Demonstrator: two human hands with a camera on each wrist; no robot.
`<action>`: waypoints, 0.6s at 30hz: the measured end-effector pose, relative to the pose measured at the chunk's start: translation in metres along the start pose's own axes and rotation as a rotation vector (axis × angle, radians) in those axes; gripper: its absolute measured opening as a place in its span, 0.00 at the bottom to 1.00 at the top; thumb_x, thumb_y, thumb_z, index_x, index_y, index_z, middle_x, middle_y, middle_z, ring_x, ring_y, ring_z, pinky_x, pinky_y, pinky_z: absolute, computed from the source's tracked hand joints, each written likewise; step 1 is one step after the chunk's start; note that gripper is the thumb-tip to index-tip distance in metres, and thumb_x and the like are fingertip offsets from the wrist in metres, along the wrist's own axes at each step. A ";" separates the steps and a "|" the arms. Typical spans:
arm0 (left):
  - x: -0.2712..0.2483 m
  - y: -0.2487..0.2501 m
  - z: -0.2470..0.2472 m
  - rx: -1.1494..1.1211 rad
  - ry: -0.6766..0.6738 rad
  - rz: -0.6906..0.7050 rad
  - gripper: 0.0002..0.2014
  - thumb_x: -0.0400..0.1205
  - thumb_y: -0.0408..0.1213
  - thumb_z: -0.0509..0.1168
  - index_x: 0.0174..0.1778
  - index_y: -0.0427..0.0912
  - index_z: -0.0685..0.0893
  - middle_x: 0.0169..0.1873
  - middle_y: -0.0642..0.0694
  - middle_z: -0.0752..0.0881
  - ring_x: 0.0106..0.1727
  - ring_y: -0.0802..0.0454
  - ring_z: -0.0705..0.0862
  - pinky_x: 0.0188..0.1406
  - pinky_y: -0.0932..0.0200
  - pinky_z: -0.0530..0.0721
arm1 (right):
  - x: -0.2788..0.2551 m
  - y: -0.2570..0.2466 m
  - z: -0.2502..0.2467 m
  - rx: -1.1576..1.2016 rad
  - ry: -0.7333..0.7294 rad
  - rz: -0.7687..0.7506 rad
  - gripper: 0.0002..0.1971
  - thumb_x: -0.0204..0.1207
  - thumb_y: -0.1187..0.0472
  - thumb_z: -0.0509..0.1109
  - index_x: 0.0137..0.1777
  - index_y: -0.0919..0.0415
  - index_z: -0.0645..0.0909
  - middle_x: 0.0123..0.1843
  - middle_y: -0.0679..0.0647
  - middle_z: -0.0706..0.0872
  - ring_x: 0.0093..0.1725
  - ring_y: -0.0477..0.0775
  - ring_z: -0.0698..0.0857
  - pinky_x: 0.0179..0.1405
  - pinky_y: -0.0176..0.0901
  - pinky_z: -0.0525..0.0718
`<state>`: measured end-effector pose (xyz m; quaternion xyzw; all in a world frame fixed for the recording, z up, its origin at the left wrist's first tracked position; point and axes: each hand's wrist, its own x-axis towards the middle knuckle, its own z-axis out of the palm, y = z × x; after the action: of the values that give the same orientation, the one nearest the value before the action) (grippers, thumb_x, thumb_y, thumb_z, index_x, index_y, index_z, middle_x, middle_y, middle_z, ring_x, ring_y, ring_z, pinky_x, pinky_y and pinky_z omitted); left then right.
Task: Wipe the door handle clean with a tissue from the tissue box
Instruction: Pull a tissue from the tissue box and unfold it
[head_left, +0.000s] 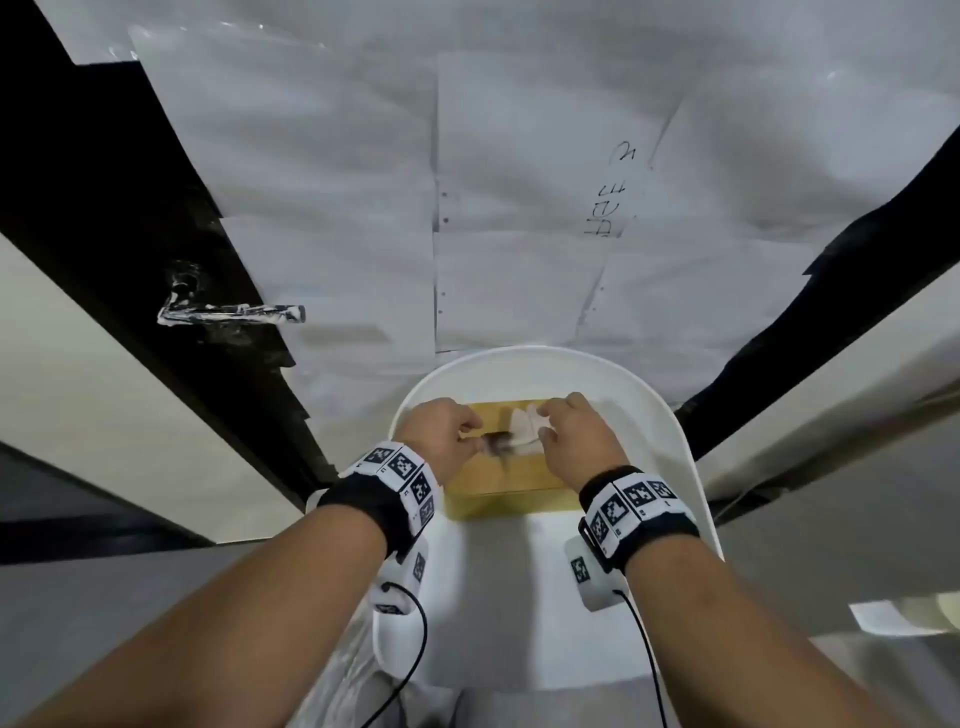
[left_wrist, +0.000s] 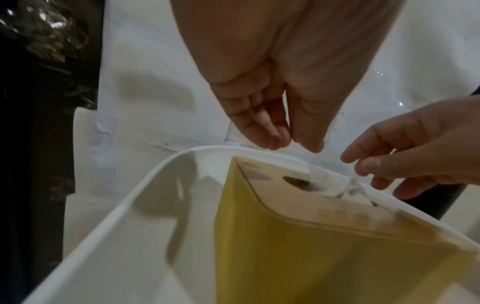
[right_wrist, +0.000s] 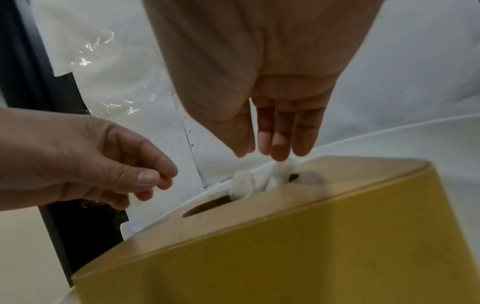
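A yellow tissue box (head_left: 498, 486) with a wooden lid stands on a white round-edged stand (head_left: 670, 415). A white tissue (head_left: 522, 428) sticks out of the lid's slot. My right hand (right_wrist: 262, 154) is just above it, and the tissue (right_wrist: 279, 167) is drawn up to a peak at its fingertips, pinched there. My left hand (right_wrist: 155, 183) hovers over the slot's left end with loosely curled fingers and holds nothing I can see. The dark lever door handle (head_left: 231, 313), smeared with white, is up on the left, far from both hands.
The door behind the stand is covered with taped white paper sheets (head_left: 519, 182) and clear film. Black door frame strips (head_left: 130, 208) run down both sides, with cream wall (head_left: 78, 389) outside them. Cables hang from the wrist cameras below my forearms.
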<state>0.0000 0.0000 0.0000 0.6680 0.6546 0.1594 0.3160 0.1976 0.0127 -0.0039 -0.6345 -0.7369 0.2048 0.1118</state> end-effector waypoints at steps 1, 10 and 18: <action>0.002 -0.002 0.003 0.000 -0.012 -0.003 0.14 0.78 0.41 0.71 0.60 0.46 0.86 0.57 0.48 0.85 0.60 0.52 0.84 0.63 0.57 0.80 | 0.002 0.001 0.003 0.009 0.004 0.017 0.15 0.78 0.63 0.63 0.65 0.58 0.78 0.63 0.58 0.76 0.57 0.61 0.81 0.54 0.51 0.81; 0.018 -0.029 0.017 0.248 -0.121 0.098 0.29 0.77 0.49 0.71 0.75 0.53 0.74 0.79 0.53 0.69 0.80 0.52 0.63 0.79 0.63 0.55 | 0.011 0.005 0.028 -0.012 0.088 -0.015 0.23 0.73 0.69 0.66 0.68 0.58 0.78 0.60 0.61 0.77 0.59 0.63 0.78 0.56 0.51 0.82; 0.030 -0.028 0.026 0.106 -0.187 0.102 0.28 0.76 0.33 0.73 0.73 0.47 0.77 0.76 0.51 0.69 0.75 0.49 0.70 0.71 0.69 0.61 | 0.013 0.005 0.032 -0.015 0.110 -0.004 0.07 0.72 0.69 0.68 0.49 0.65 0.82 0.52 0.63 0.79 0.50 0.64 0.80 0.44 0.43 0.75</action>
<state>-0.0032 0.0220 -0.0432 0.7282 0.5949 0.0772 0.3315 0.1864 0.0212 -0.0356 -0.6441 -0.7323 0.1641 0.1478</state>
